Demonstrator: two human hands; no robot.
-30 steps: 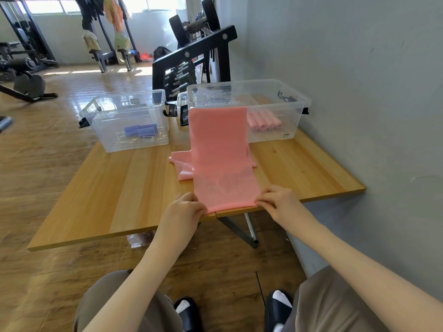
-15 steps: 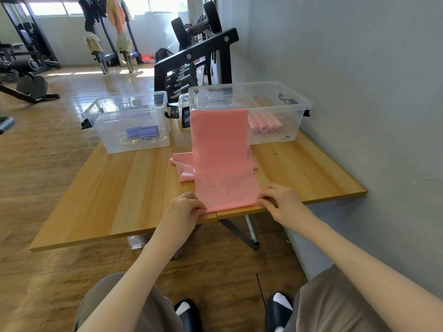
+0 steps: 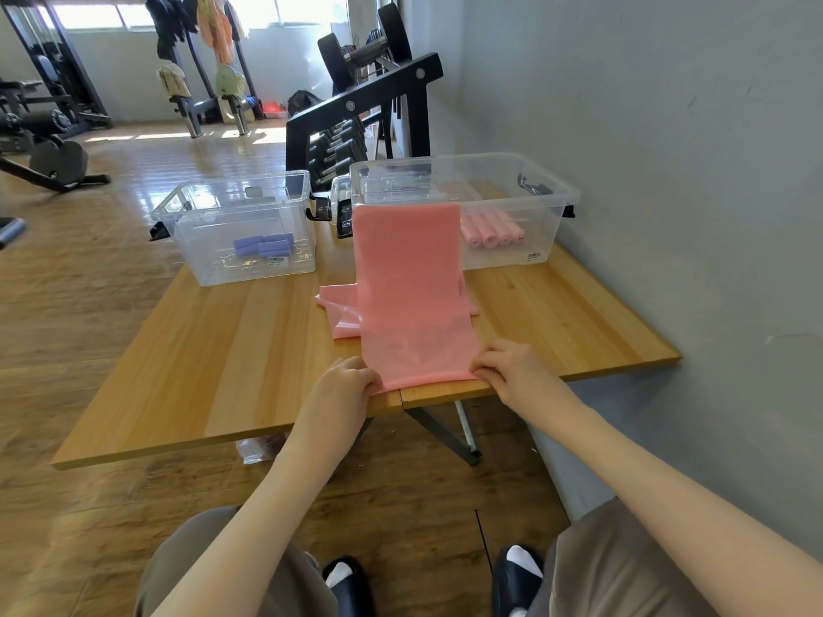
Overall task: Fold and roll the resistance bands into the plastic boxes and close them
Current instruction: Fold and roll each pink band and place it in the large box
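Both your hands, left (image 3: pixel 343 389) and right (image 3: pixel 512 371), grip pinched on pink band (image 3: pixel 409 296) near edge; rolling unstarted, boxes (image 3: pixel 552 202) still open.

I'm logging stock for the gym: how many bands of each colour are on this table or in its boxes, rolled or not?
Pink rolled bands, in the right box: 4
Pink unrolled bands, on the table: 1, with more pink sheet beneath, count unclear
Blue rolled bands, in the left box: about 3
Total: about 8
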